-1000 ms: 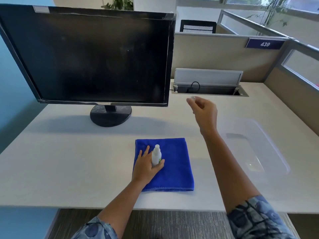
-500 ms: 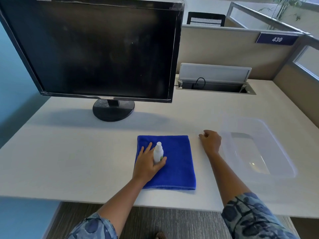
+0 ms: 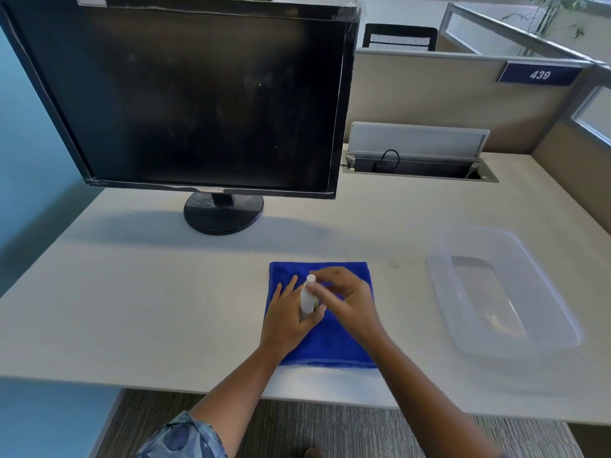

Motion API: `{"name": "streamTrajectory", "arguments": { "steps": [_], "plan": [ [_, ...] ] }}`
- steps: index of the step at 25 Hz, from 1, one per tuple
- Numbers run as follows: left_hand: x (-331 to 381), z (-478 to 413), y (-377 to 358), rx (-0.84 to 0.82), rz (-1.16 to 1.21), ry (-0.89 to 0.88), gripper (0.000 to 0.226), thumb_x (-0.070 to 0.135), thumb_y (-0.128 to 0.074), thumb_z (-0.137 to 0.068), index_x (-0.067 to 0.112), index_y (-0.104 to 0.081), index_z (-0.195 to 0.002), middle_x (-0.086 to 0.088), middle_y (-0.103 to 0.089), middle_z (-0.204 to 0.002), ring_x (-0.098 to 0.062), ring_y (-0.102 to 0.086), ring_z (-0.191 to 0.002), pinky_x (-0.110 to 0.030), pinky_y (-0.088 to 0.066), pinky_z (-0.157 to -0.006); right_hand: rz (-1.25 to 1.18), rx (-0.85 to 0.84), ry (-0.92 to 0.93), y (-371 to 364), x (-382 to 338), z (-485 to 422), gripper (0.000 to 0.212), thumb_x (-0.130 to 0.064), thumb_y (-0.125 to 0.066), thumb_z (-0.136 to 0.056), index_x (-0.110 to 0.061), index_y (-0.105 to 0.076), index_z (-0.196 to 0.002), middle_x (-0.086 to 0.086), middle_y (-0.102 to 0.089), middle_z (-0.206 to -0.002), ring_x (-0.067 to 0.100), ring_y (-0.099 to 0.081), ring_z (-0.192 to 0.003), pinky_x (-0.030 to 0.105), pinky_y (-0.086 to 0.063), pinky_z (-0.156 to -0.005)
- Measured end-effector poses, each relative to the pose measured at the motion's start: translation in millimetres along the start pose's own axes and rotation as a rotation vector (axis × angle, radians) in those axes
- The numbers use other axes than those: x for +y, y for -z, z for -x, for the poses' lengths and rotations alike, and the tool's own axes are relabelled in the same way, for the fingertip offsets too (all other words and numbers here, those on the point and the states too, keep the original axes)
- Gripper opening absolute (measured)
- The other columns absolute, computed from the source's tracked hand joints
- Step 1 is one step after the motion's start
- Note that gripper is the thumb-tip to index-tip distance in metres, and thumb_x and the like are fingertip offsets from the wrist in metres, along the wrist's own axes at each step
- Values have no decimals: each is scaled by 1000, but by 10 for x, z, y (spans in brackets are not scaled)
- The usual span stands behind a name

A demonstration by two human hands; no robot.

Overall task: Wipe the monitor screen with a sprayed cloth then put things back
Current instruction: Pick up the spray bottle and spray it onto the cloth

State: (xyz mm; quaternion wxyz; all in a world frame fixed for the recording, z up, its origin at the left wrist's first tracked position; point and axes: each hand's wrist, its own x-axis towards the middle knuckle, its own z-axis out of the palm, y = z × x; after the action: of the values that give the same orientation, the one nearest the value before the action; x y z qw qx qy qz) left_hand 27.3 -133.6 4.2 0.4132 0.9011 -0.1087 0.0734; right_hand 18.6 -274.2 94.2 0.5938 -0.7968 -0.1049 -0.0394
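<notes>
Spray bottle [image 3: 307, 298]: upright on blue cloth [image 3: 330, 338], gripped by left hand [image 3: 286, 320]. Right hand [image 3: 347, 300]: fingers curled loosely beside bottle top, contact unclear. Cloth: flat on table [image 3: 132, 309], in front of monitor [image 3: 198, 97]. Clear tray [image 3: 509, 352]: right of cloth.

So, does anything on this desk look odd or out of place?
Mostly tidy. The monitor screen shows dusty smears, and its bezel looks taped. A small clear cap-like thing lies loose between the blue cloth and clear bin.
</notes>
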Motion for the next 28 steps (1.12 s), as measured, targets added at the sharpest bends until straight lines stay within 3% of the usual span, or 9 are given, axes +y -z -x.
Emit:
{"name": "streamTrajectory", "arguments": {
  "steps": [2, 5, 11, 14, 17, 21, 25, 28],
  "plan": [
    [-40, -6, -13, -13, -7, -6, 66, 67, -39, -86, 19, -52, -131, 2, -61, -128, -19, -45, -131, -45, -19, -118, 7, -14, 38, -117, 50, 63, 21, -22, -71, -83, -19, -72, -104, -8, -70, -100, 10, -66, -95, 27, -56, -82],
    [-62, -14, -33, 0, -21, -11, 60, 60, -44, -88, 21, -49, -134, 2, -59, -131, -18, -43, -132, -46, -21, -117, -61, 93, 27, -153, 82, 55, 23, -17, -71, -82, -28, -71, -103, -12, -71, -97, 6, -66, -95, 24, -55, -82],
    [-53, -14, -35, 7, -34, -21, 62, 62, -42, -88, 21, -48, -135, 3, -58, -132, -16, -41, -134, -45, -20, -117, -214, 246, -31, -250, 89, 101, 19, -11, -74, -79, -18, -75, -96, -5, -75, -90, 11, -70, -90, 23, -56, -76],
    [-51, -11, -21, 2, 1, -12, 60, 61, -41, -88, 21, -51, -131, 3, -62, -126, -18, -44, -131, -47, -21, -116, -224, 109, -22, -144, 106, 7, 14, -11, -75, -77, -13, -76, -91, -1, -75, -87, 14, -70, -87, 23, -55, -75],
    [-44, -4, -15, 4, 2, -32, 63, 62, -42, -88, 20, -48, -134, 2, -56, -134, -16, -34, -138, -42, -16, -118, -235, -67, 6, 9, 148, -109, 8, -9, -73, -77, -8, -75, -85, 3, -74, -86, 16, -69, -85, 25, -55, -75],
    [-39, -5, -13, 5, 16, -16, 61, 62, -43, -88, 21, -49, -133, 3, -58, -131, -17, -40, -135, -46, -20, -117, -266, -166, -18, 77, 168, -169, 11, -4, -68, -83, -5, -74, -92, 6, -73, -91, 18, -68, -89, 25, -53, -77],
    [-16, -16, 7, 1, 25, -12, 60, 58, -41, -88, 22, -47, -136, 4, -57, -134, -19, -42, -133, -46, -19, -117, -195, -29, -13, -136, 210, -3, 32, -12, -76, -78, -14, -68, -109, -1, -71, -104, 15, -65, -101, 25, -54, -82],
    [0, -17, 17, -4, 2, -1, 69, 60, -38, -84, 17, -46, -137, 2, -50, -140, -18, -34, -138, -41, -14, -119, -84, 115, -46, -305, 257, 73, 41, -17, -81, -72, -22, -63, -108, -4, -65, -105, 12, -64, -100, 21, -55, -80]
  ]
}}
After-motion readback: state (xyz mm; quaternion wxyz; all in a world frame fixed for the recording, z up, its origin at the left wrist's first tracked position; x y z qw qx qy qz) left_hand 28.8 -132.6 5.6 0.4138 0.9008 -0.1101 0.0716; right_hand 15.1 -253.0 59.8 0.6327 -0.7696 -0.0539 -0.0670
